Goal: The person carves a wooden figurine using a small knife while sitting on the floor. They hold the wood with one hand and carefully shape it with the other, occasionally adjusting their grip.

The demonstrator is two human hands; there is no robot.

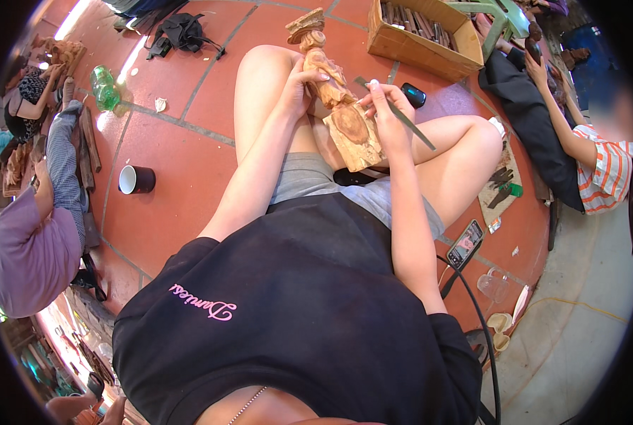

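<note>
A carved wooden figure point(320, 67) in light reddish-brown wood lies tilted over my lap, its square base point(355, 138) toward me. My left hand point(303, 88) is wrapped around its middle from the left. In my right hand point(389, 117) is a thin, flat grey-green strip point(417, 129), shaped like a file, pinched between fingers and thumb. That hand is right beside the base, and the strip slants down to the right, past my knuckles. Whether the strip touches the wood I cannot tell.
A cardboard box point(430, 60) of dark tools stands ahead on the right. Around me on the tiled floor are a black cup point(138, 180), a green bottle point(104, 88), a phone point(465, 243) and a cable point(478, 312). People sit on both sides, one point(603, 166) handling dark wood.
</note>
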